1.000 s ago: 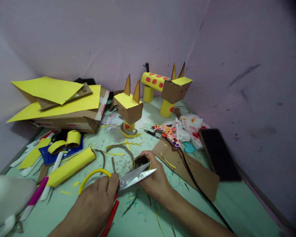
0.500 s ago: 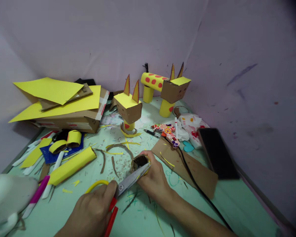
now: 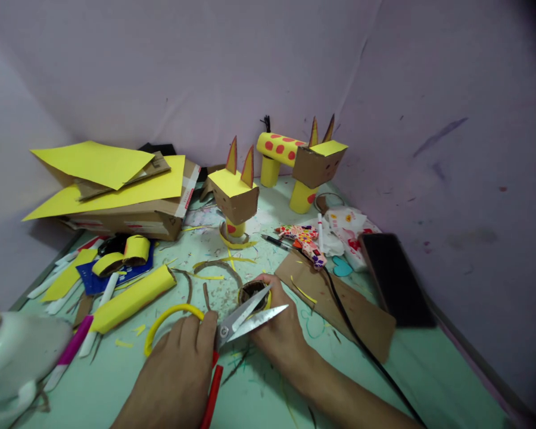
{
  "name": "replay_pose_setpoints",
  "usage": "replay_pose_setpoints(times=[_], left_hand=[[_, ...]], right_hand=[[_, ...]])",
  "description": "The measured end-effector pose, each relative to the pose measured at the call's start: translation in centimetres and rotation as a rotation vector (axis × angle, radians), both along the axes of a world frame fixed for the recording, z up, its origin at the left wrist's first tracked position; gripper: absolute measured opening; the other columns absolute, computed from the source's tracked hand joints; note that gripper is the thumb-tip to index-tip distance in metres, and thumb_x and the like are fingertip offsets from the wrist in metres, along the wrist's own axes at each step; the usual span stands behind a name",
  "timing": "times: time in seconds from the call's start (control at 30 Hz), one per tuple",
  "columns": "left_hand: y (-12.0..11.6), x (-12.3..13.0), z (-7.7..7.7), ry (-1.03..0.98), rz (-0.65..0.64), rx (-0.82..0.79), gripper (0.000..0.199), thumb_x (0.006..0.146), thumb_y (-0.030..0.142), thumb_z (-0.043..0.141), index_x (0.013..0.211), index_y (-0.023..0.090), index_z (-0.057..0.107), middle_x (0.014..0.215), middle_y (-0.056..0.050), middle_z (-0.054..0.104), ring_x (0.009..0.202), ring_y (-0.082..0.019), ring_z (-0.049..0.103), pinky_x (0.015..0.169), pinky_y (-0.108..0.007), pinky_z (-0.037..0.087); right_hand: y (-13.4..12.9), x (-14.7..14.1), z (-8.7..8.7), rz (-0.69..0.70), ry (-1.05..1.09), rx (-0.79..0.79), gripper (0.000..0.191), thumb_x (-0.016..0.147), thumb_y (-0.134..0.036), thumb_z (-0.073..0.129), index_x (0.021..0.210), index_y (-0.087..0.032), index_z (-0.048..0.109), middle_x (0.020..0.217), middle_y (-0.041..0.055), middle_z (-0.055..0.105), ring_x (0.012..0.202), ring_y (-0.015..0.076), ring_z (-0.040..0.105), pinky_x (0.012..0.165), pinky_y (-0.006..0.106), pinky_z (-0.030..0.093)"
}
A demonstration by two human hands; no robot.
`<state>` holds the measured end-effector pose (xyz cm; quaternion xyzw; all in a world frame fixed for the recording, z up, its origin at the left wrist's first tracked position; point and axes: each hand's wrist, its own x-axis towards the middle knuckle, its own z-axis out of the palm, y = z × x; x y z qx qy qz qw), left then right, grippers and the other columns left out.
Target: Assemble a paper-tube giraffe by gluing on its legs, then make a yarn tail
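Note:
My left hand [image 3: 178, 363] is closed round the handles of the scissors [image 3: 226, 331], which have one yellow and one red loop. Their blades stand apart, pointing right, with one over the opening of a short cardboard tube [image 3: 254, 294]. My right hand [image 3: 279, 325] grips that tube, its dark hollow end facing up; yellow shows at its rim. Cut brown strips [image 3: 217, 264] lie on the green table just behind. Farther back stands a boxy cardboard head [image 3: 236, 202] with a yellow top and two pointed ears, on a yellow tube.
A spotted yellow cardboard animal [image 3: 279, 147] stands at the back. Yellow sheets [image 3: 98, 167] lie on a box at left, near a long yellow tube [image 3: 134, 298]. A white pot [image 3: 22, 357] is front left. A phone [image 3: 397, 277] and flat cardboard [image 3: 339, 304] lie right, with a black cable.
The scissor blades have opened, and the yellow loop has swung up and outward. My left hand has shifted slightly right. The tube stays in my right hand.

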<state>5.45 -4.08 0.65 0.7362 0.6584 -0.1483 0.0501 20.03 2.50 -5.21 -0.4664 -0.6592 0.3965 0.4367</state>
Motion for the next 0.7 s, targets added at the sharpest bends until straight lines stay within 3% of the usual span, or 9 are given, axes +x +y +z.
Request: replay_pose_setpoints(times=[0.17,0.37,0.7], left_hand=[[-1.0,0.0,-1.6,0.115,-0.107,0.213,0.052,0.079,-0.005,0.029,0.12,0.012,0.055,0.094,-0.015,0.067,0.078,-0.023,0.066,0.067,-0.035,0.055],[-1.7,0.1,-2.7,0.208,-0.211,0.413,0.047,0.078,-0.006,0.032,0.111,0.011,0.061,0.074,-0.01,0.066,0.059,-0.019,0.065,0.048,-0.025,0.052],[-1.8,-0.1,-2.8,0.199,-0.143,0.307,0.052,0.079,-0.006,0.026,0.116,0.012,0.058,0.073,-0.011,0.067,0.055,-0.02,0.065,0.046,-0.026,0.05]], right_hand=[[-0.1,0.0,0.5,-0.024,-0.025,0.013,0.03,0.068,-0.015,0.057,0.096,-0.021,0.048,0.084,0.0017,0.061,0.074,0.0178,0.058,0.066,0.029,0.045],[-0.2,-0.1,0.8,-0.064,-0.012,-0.001,0.026,0.069,-0.016,0.056,0.094,-0.02,0.049,0.082,0.0017,0.061,0.072,0.0174,0.058,0.064,0.029,0.045],[-0.2,-0.1,0.9,-0.053,-0.018,0.034,0.024,0.07,-0.011,0.052,0.093,-0.018,0.049,0.083,0.0036,0.059,0.075,0.0189,0.056,0.067,0.031,0.044]])
